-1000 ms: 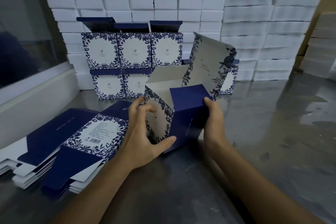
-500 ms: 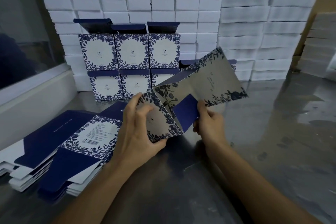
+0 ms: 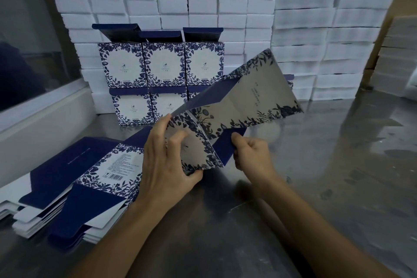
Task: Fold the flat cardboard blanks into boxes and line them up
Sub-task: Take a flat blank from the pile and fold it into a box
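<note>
Both hands (image 3: 167, 165) (image 3: 252, 156) grip one blank (image 3: 243, 106) (its print unreadable).

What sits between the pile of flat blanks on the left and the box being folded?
In the head view, only the left hand, gripping the half-folded box and reaching over the flat blanks; no other object lies there.

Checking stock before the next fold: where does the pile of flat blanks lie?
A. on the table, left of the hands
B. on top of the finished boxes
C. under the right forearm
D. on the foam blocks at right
A: the pile of flat blanks lies on the table, left of the left hand.
</note>
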### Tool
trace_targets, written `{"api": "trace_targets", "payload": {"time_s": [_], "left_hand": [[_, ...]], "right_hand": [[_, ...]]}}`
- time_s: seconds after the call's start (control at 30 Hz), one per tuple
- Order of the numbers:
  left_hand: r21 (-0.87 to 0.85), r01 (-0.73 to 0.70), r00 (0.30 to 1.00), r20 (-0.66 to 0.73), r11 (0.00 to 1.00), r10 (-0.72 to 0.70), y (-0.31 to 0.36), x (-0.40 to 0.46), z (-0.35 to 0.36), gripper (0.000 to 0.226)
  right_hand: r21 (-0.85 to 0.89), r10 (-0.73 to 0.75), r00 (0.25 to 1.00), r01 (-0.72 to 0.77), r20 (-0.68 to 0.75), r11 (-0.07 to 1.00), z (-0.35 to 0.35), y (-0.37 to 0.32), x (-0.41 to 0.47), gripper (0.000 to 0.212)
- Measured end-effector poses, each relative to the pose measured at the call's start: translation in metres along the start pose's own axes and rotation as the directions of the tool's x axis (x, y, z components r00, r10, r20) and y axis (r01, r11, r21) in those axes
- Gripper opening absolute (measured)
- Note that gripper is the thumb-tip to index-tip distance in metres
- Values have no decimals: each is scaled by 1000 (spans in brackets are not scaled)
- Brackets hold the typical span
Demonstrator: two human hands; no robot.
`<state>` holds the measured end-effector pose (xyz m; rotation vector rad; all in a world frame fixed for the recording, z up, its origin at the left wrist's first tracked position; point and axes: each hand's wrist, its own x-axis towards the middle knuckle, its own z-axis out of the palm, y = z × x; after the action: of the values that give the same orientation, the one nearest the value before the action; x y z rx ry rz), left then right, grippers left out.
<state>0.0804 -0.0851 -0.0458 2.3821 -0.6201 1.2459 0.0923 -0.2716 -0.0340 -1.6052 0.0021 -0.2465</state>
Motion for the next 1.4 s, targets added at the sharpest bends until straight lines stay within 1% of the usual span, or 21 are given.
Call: {"api": "trace_targets", "payload": {"time_s": [0.1,0.23,0.33,0.43,0.57,0.63,0.67,0.73,0.83,0.9,0.97,1.0,1.07,1.1,1.13,1.17,1.2,1.23,1.27,1.3,1.4], "left_hand": [[12,-2,1000,-3,1000,2,0,0,0,95],[47,15,1000,-10,999,-14,2,1,1,93],[110,52,998,-23,993,-50,0,0,0,93],[142,85,996,-31,986,-81,0,-1,-1,94],[151,99,995,-43,984,-94,2,0,-3,94],[156,122,992,-50,980,-116,3,1,-4,93],[156,138,990,-56,978,-130,4,1,-5,93],[131,164,986,-62,978,-157,7,2,-7,94],[49,176,983,-61,983,-173,15,3,-10,96],[-37,172,983,-59,984,-174,21,5,-11,98],[-105,120,991,-46,987,-126,24,5,-11,100],[-165,100,994,-36,981,-107,25,6,-11,97],[-393,141,989,8,909,-150,28,8,-12,80],[-531,192,979,40,825,-202,29,9,-13,64],[-664,267,954,77,698,-291,29,11,-14,49],[-782,363,902,160,506,-400,26,14,-14,40],[-833,462,821,271,304,-503,22,17,-13,44],[-832,533,740,370,154,-562,16,20,-14,54],[-813,575,692,425,89,-583,10,22,-14,62],[-798,599,666,456,59,-590,7,24,-16,64],[-788,613,668,477,57,-571,1,25,-14,48]], "right_hand": [[-12,16,1000,-17,-11,1000,-1,-2,-1,60],[73,13,999,-11,-29,997,0,-3,-4,59],[100,17,998,-24,68,995,3,-5,-5,63],[36,4,984,-11,178,999,5,-6,-6,61],[11,-30,983,28,181,1000,4,-4,-6,62],[64,-53,986,44,159,997,4,-3,-5,54],[102,-50,990,37,130,994,5,-4,-5,46],[163,4,996,-18,88,986,7,-6,-5,33],[313,124,988,-148,94,938,8,-10,-6,49],[431,210,963,-265,171,863,7,-16,-9,68],[499,250,936,-344,248,795,5,-20,-13,75],[505,240,935,-343,260,792,4,-20,-12,76],[519,204,955,-288,214,805,0,-19,-8,77],[540,182,967,-252,181,803,-2,-18,-6,74],[554,169,973,-230,159,800,-5,-18,-3,68],[556,168,974,-225,152,800,-9,-19,-2,62],[541,176,973,-229,149,809,-12,-18,0,56],[511,178,973,-230,148,828,-15,-17,0,53],[475,177,972,-229,153,850,-16,-16,0,53],[440,174,971,-231,166,868,-16,-16,0,55],[358,157,964,-228,216,906,-9,-19,-4,64]]}}
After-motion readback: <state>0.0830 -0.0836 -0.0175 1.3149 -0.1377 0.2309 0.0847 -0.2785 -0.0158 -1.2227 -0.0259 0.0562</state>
